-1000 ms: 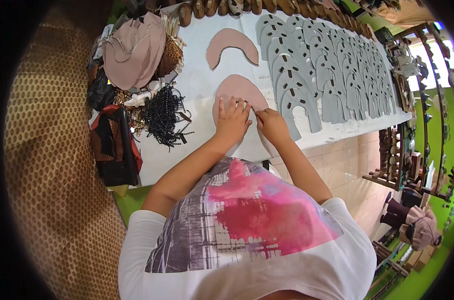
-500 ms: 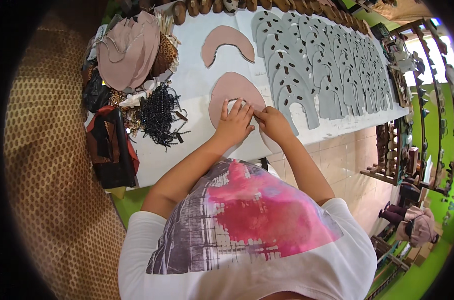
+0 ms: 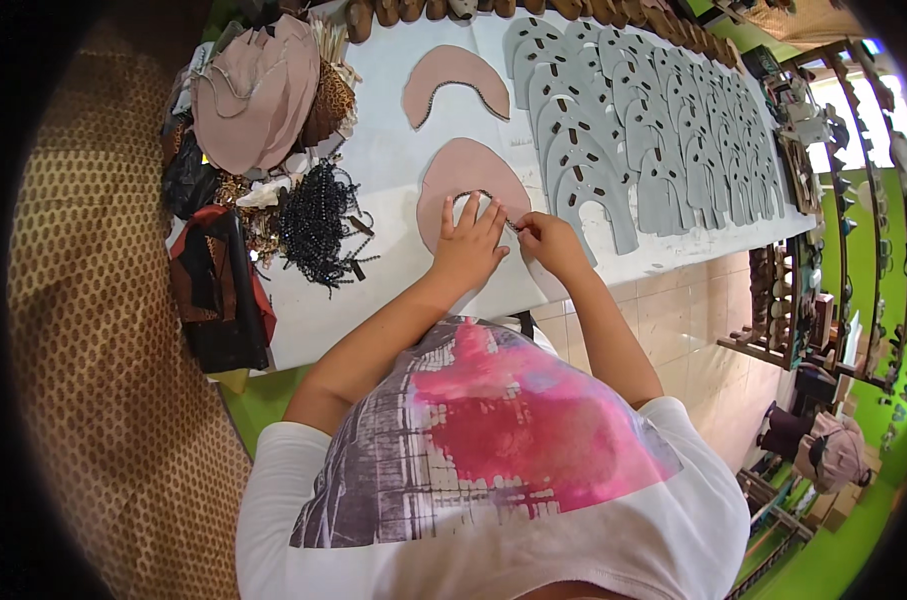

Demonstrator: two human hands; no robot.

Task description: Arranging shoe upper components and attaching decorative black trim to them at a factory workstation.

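A dusty-pink, arch-shaped cut piece (image 3: 463,165) lies flat on the white table before me. Thin dark beaded trim (image 3: 485,193) runs along its inner curve. My left hand (image 3: 467,243) rests flat on this piece with fingers spread, covering part of the curve and pressing near the trim. At the piece's right side, my right hand (image 3: 555,243) has its thumb and forefinger pinched on the trim's end. Farther back lies a second pink arch piece (image 3: 457,68), its inner edge lined with similar trim.
Overlapping grey arch pieces (image 3: 613,205) with dark tabs cover the table's right side. At left are stacked pink pieces (image 3: 248,110), a heap of black bead strands (image 3: 316,225) and a dark box (image 3: 228,330). Wooden shoe lasts (image 3: 413,12) line the back. A person (image 3: 828,450) is at far right.
My right hand has turned a little and its fingertips now show pinched on the trim's end. My left hand stays spread on the pink piece. The person at right has shifted slightly.
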